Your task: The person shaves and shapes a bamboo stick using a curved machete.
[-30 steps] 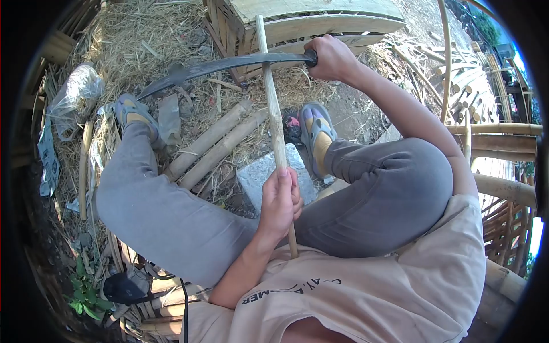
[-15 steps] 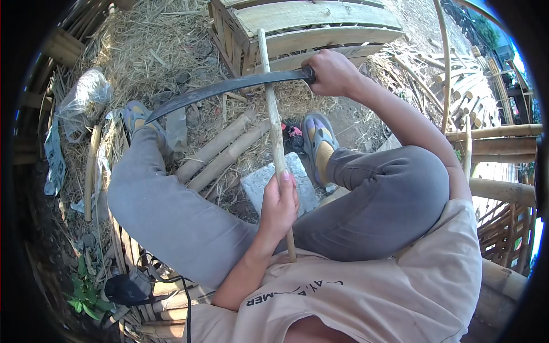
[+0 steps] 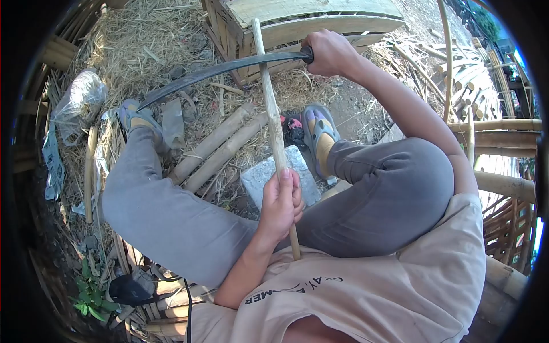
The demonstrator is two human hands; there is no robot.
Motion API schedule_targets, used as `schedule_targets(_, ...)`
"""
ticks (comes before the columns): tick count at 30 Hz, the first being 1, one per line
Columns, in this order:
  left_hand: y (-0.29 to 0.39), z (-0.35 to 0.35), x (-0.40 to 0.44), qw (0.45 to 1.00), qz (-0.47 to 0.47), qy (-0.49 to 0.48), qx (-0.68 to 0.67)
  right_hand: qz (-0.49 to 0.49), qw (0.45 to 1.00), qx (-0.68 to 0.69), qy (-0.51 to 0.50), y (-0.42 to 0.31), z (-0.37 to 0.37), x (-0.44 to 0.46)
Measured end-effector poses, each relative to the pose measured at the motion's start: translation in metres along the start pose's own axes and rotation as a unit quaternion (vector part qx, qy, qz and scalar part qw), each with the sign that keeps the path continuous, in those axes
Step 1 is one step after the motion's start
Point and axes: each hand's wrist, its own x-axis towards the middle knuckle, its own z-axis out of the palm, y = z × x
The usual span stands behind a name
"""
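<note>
My left hand (image 3: 280,203) is closed around the lower part of a long, pale wooden stick (image 3: 273,117), whose near end rests against my shirt. The stick points away from me, up to the slatted wooden crate. In my right hand (image 3: 331,52) is the dark handle of a machete (image 3: 214,71) with a long curved blade. The blade lies across the stick near its far end, seemingly touching it, and its tip reaches left over my sandalled foot (image 3: 140,117). Fingers of the right hand are wrapped round the handle, partly turned from view.
A slatted wooden crate (image 3: 320,31) stands ahead. Between my feet lie a pale stone block (image 3: 280,174) and two bamboo poles (image 3: 220,151). Straw, a clear plastic bag (image 3: 83,100) and a black pouch (image 3: 132,288) are at the left. Cut bamboo (image 3: 472,86) is piled at the right.
My right hand and the machete have moved a little farther along the stick toward its far end. The left hand keeps its grip on the stick. The whole view has shifted slightly.
</note>
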Motion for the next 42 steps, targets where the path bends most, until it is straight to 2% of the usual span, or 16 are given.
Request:
schedule_targets(14,0.004,-0.003,-0.004,1.000,0.004,-0.006,-0.004,0.067,0.997,-0.037,0.016,0.023,-0.012,0.002)
schedule_targets(20,0.003,-0.005,-0.002,0.999,0.010,0.016,0.034,0.014,1.000,-0.020,0.013,0.025,-0.007,-0.005)
schedule_targets(23,0.005,0.001,-0.003,0.998,0.010,0.026,0.059,-0.009,1.000,0.013,-0.020,0.003,0.000,-0.009)
schedule_targets(26,0.004,0.004,-0.005,0.998,0.012,0.025,0.056,0.007,1.000,0.005,-0.028,-0.011,-0.007,-0.004)
schedule_targets(30,0.012,0.005,-0.007,0.998,0.007,0.030,0.059,0.029,0.999,0.009,0.042,0.006,0.003,0.009)
schedule_targets(37,0.008,0.001,-0.015,0.997,0.003,0.022,0.076,0.097,0.992,-0.055,0.056,0.044,-0.021,0.008)
schedule_targets(40,0.012,0.004,-0.017,0.996,0.013,0.005,0.090,0.104,0.987,-0.009,0.120,0.055,-0.019,0.008)
schedule_targets(42,0.012,0.003,-0.016,0.996,0.019,-0.019,0.079,0.117,0.989,0.034,0.081,0.054,-0.029,0.006)
